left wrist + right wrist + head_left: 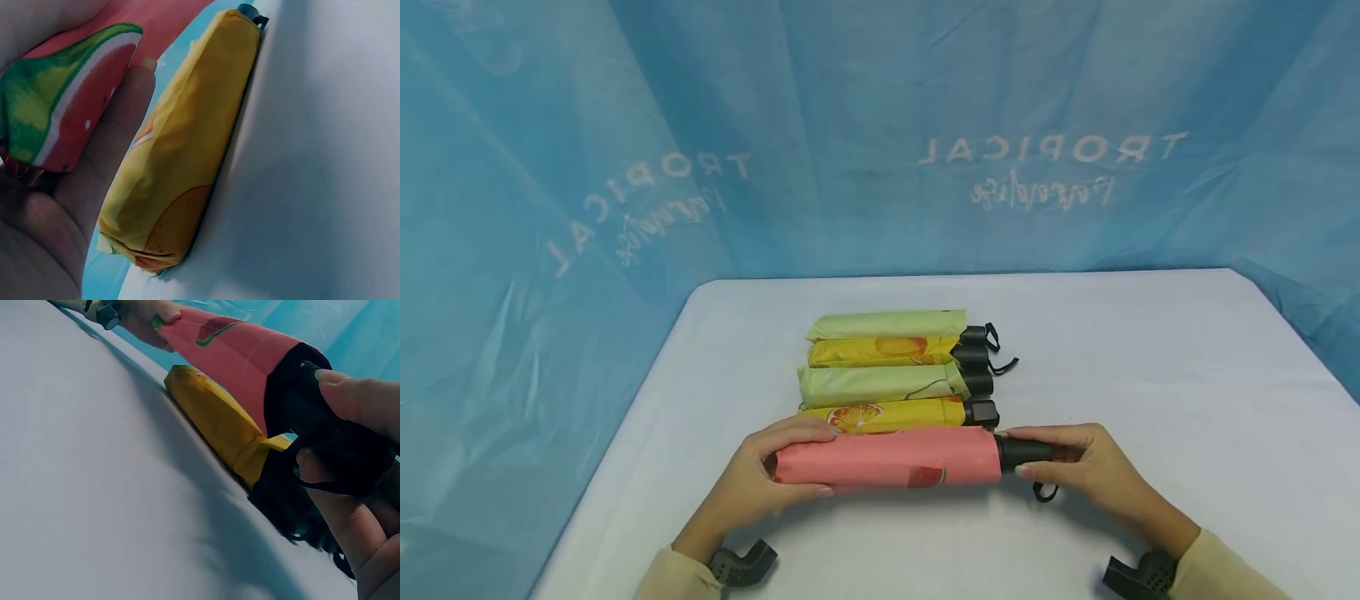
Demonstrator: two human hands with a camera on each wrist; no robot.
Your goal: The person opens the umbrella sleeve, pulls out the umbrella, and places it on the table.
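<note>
Both hands hold a folded pink umbrella [887,457] with a watermelon print, lying crosswise in front of the person. The left hand [778,467] grips its cloth end, thumb on the near side and fingers on the far side. At the black handle, the right hand [1071,458] pinches between thumb and fingers, and a small black strap loop [1045,492] hangs beneath. In the right wrist view the pink umbrella [231,353] is raised above the table. Just behind it lies a folded yellow umbrella [887,415] with an orange-slice print, its near edge partly hidden in the head view.
Behind are a light green umbrella [880,384], another yellow umbrella [850,353] and a further green umbrella [887,323], side by side, handles to the right. They lie on a white table [1150,358]. A blue printed curtain [850,125] surrounds its back and sides.
</note>
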